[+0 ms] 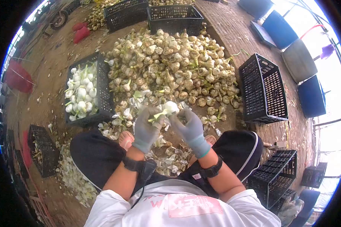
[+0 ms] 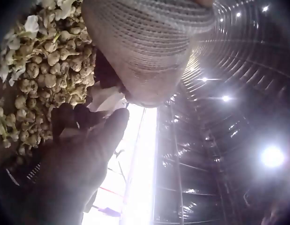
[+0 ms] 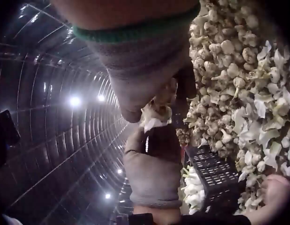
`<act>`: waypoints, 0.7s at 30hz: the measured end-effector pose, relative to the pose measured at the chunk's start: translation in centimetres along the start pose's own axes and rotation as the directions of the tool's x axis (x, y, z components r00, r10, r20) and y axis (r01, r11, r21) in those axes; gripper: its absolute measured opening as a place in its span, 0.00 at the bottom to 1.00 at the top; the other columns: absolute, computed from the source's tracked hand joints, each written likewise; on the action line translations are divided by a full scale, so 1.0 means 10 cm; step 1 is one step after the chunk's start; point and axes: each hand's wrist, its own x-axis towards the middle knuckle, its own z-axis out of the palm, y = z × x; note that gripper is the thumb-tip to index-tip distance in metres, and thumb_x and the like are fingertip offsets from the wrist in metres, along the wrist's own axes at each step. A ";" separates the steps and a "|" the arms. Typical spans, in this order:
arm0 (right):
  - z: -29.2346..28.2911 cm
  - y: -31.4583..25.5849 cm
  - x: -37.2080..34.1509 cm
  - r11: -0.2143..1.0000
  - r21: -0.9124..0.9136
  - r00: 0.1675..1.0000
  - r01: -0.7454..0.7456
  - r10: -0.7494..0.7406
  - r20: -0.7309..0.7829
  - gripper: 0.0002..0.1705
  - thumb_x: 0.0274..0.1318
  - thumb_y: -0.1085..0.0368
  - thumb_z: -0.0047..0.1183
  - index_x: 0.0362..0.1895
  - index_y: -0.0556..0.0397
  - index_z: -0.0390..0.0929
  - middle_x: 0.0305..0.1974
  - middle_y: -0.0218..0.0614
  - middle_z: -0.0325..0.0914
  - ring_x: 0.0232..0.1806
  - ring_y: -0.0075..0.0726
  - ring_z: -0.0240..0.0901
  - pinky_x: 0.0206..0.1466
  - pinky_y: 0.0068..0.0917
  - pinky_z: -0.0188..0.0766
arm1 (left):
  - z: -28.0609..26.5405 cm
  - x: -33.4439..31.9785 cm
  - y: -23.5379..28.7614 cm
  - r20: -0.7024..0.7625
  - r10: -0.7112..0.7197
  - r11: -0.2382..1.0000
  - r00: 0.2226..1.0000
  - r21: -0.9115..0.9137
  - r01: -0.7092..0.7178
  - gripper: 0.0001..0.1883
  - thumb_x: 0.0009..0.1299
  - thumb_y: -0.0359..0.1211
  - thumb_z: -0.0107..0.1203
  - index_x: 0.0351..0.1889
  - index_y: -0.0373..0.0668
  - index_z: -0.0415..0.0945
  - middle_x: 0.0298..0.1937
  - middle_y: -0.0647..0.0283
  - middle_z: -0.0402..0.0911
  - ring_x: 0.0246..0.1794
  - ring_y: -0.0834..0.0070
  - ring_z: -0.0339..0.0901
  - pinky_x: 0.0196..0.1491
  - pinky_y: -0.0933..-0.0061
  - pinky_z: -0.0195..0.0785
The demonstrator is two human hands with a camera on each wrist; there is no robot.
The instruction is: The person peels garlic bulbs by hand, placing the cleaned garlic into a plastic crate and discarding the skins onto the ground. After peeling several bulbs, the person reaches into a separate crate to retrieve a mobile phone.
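Note:
In the head view a white garlic bulb (image 1: 170, 107) with a green stem sits between the two gloved hands. The left hand (image 1: 147, 126) grips its stem, fingers curled round it. The right hand (image 1: 187, 126) is close beside the bulb with its fingers bent; the right wrist view shows a loose, peeling skin (image 3: 156, 115) between the fingers of this hand (image 3: 140, 70) and the left hand (image 3: 154, 164). In the left wrist view, pale skin (image 2: 107, 98) shows between the hands. The exact finger contact is partly hidden.
A large heap of unpeeled garlic (image 1: 174, 64) lies ahead. On the left stands a black crate (image 1: 106, 87) holding white bulbs. An empty black crate (image 1: 263, 89) stands on the right, with more crates behind the heap. Peeled skins (image 1: 170, 160) litter the ground between the legs.

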 end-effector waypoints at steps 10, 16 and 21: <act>0.01 0.13 0.01 0.978 -0.106 0.974 0.179 -0.192 -0.124 0.15 0.53 0.57 0.54 0.33 0.59 0.75 0.27 0.49 0.74 0.30 0.53 0.73 0.34 0.40 0.68 | 0.07 -0.03 0.01 0.159 0.395 0.886 0.905 0.196 -0.421 0.09 0.60 0.23 0.60 0.36 0.40 0.72 0.37 0.58 0.76 0.36 0.66 0.75 0.41 0.70 0.69; -0.32 0.30 0.19 0.988 -0.108 0.962 -0.113 0.082 -0.261 0.15 0.54 0.59 0.56 0.32 0.60 0.74 0.27 0.45 0.75 0.28 0.42 0.74 0.34 0.34 0.68 | 0.01 -0.07 -0.10 -0.057 0.044 0.995 0.997 -0.091 -0.049 0.08 0.63 0.25 0.59 0.38 0.41 0.72 0.39 0.64 0.76 0.41 0.77 0.73 0.44 0.74 0.68; -0.20 0.13 0.12 0.994 0.059 0.989 0.097 -0.089 -0.121 0.22 0.51 0.54 0.61 0.39 0.60 0.75 0.33 0.42 0.79 0.35 0.36 0.76 0.43 0.29 0.70 | 0.04 0.02 -0.04 0.055 0.398 0.903 0.916 0.154 -0.401 0.09 0.61 0.24 0.60 0.38 0.41 0.72 0.40 0.61 0.76 0.41 0.67 0.75 0.45 0.71 0.69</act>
